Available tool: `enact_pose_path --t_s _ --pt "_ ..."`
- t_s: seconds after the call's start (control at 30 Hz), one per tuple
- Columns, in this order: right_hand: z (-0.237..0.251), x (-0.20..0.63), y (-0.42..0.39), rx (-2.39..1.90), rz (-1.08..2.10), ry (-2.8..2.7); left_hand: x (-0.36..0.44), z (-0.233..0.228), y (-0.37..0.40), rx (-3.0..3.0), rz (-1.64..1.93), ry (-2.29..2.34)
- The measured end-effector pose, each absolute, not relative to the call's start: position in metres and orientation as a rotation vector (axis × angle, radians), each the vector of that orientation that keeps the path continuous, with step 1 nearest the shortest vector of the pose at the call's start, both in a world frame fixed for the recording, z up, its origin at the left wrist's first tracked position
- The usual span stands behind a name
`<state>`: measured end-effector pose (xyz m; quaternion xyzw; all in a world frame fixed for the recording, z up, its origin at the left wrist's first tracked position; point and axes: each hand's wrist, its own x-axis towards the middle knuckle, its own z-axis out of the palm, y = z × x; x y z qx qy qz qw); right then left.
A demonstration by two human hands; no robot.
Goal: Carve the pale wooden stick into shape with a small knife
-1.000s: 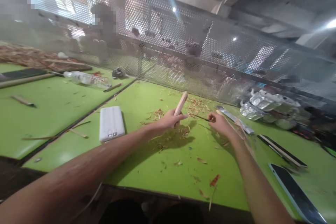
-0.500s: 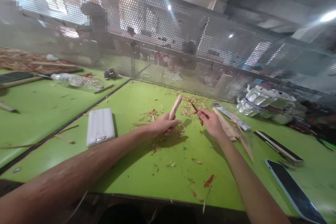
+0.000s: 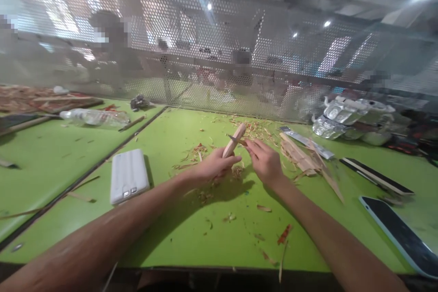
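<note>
1. Two hands together now at mid-table: right hand swung in from the right, carving knife laid against the stick.
2. Left hand clamped on wooden stick, tilted up.
3. Suggests another shaving cut starting.

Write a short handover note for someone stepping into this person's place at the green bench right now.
Left hand: gripping the pale rounded wooden stick, tilted up and away.
Right hand: holding a small thin-bladed knife, blade laid across the stick's upper part.
Around them: thin wood shavings scattered over the green tabletop; a heap of split wood strips lies right of the hands.
Done: some wood already pared off, judging by the shavings.
Left: how much remains cannot be told.
</note>
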<state>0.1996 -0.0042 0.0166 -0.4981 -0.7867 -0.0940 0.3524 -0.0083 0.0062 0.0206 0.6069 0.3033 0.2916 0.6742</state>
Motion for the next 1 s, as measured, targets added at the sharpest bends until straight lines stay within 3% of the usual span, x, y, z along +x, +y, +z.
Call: enact_pose_path --t_s 0.53,0.77,1.0 --pt "0.010 0.224 0.014 -1.438 -0.249 -2.005 -0.016 0.018 0.008 1.291 0.560 0.690" --pt "0.014 0.277 0.035 -1.653 -0.225 -1.718 -0.014 0.015 0.006 1.364 0.500 0.650" --pt "0.036 0.261 0.020 -1.385 -0.134 -1.727 -0.012 0.004 0.012 1.226 0.562 0.615"
